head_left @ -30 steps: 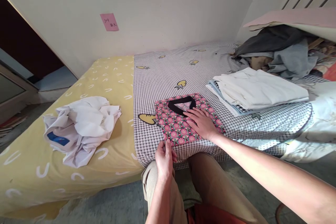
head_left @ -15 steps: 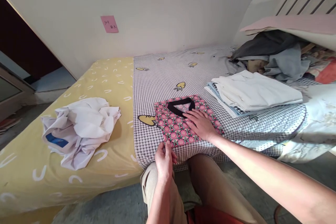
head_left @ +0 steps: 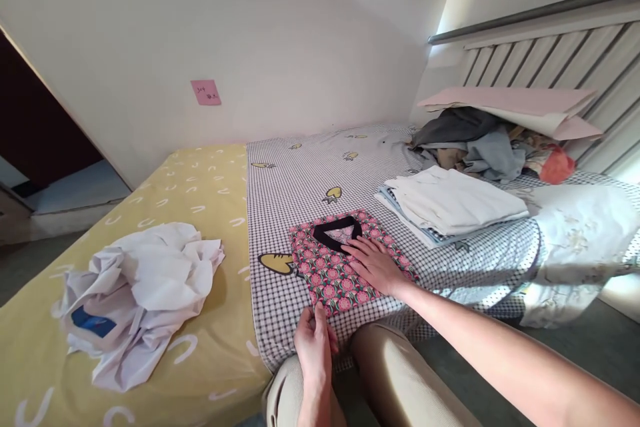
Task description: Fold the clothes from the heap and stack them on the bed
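A folded pink floral shirt [head_left: 334, 278] with a black collar lies on the checked bedsheet in front of me, collar facing up. My right hand [head_left: 375, 263] rests flat on its right side, fingers stretched out just below the collar. At the shirt's near left corner, my left hand [head_left: 314, 337] pinches the edge, thumb on top and the other fingers curled beneath. Off to the left, a crumpled white garment [head_left: 165, 273] with a blue patch sits on the yellow sheet. A stack of folded white and bluish clothes [head_left: 460, 203] is to the right.
The bed joins a yellow sheet [head_left: 200, 187] and a checked sheet [head_left: 280, 180]. Farther right are heaped dark and grey clothes [head_left: 465, 133] under a pink sheet of board [head_left: 505, 101], by a slatted headboard [head_left: 540, 57]. A pink note [head_left: 205, 93] is on the wall.
The view has tilted up and turned somewhat to the right, so the bed sits lower in the picture. Both hands keep nearly the same places on the shirt.
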`<state>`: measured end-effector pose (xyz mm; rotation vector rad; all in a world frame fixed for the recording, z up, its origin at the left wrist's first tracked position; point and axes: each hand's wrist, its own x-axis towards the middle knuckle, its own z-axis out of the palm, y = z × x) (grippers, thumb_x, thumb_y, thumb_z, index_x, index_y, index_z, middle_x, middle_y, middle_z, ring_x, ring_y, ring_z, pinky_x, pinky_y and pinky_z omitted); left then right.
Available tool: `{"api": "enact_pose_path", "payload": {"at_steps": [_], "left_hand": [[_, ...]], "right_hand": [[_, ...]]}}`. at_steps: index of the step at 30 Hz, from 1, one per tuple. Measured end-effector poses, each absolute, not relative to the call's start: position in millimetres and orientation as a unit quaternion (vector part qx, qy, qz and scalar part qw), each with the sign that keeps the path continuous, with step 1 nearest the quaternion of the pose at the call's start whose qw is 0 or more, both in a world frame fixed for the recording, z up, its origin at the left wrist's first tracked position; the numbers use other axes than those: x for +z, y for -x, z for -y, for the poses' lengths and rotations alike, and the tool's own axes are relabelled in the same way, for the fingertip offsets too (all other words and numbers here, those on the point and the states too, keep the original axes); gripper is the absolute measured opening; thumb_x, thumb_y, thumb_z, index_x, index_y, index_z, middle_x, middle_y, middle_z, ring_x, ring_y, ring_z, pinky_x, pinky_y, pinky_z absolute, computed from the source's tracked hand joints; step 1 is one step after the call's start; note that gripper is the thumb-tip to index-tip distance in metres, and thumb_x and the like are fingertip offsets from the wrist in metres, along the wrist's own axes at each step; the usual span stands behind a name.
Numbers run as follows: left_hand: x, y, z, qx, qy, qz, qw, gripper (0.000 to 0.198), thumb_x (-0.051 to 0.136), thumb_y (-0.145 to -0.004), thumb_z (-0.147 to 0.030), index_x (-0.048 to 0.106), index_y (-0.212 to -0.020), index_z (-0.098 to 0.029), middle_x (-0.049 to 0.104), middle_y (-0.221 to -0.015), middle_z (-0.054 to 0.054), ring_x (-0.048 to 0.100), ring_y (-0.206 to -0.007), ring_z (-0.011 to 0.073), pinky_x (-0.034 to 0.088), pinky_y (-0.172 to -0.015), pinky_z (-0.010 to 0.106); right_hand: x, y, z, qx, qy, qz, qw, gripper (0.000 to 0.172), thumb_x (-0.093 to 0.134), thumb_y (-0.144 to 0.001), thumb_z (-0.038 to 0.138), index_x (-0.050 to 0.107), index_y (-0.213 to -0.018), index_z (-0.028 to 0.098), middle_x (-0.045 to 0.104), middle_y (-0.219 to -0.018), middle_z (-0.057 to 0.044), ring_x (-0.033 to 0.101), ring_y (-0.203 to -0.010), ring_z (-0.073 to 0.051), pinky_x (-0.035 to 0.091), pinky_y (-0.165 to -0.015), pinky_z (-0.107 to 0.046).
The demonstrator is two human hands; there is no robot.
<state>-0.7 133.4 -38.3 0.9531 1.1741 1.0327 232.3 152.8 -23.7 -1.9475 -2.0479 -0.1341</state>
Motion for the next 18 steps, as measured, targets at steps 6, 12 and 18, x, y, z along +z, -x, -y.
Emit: {"api": "enact_pose_path", "payload": {"at_steps": [6, 12, 18], "left_hand": [[-50, 3, -136, 0.446, -0.413, -0.519, 0.601, 0.068, 0.065, -0.061, -0.091, 0.053, -0.063, -0.024, 0.047, -0.036, -0.006, 0.037, -0.031, 0.0092, 0.025, -0.036, 0.021], [-62, 11, -148, 0.411, -0.429, -0.512, 0.621, 0.07, 0.067, -0.056, -0.092, 0.054, -0.063, -0.024, 0.051, -0.036, -0.004, 0.04, -0.029, 0.0103, 0.028, -0.034, 0.021], [-68, 10, -150, 0.438, -0.415, -0.529, 0.597, 0.068, 0.066, -0.062, -0.09, 0.049, -0.063, -0.025, 0.049, -0.034, -0.005, 0.039, -0.027, 0.0105, 0.027, -0.033, 0.021]], "right_hand": [[-19, -229, -153, -0.026, 0.687, 0.708, 0.157, 0.05, 0.035, -0.108, 0.048, 0.051, -0.154, 0.035, 0.05, -0.161, -0.001, 0.038, -0.152, -0.028, 0.029, -0.123, -0.059], [-12, -224, -151, 0.022, 0.692, 0.694, 0.201, 0.049, 0.04, -0.107, 0.047, 0.05, -0.154, 0.039, 0.049, -0.162, 0.001, 0.035, -0.154, -0.028, 0.022, -0.126, -0.059], [-4, -235, -159, 0.21, 0.658, 0.609, 0.391, 0.049, 0.056, -0.096, 0.054, 0.063, -0.142, 0.039, 0.057, -0.156, 0.0, 0.04, -0.151, -0.031, 0.019, -0.127, -0.059]]}}
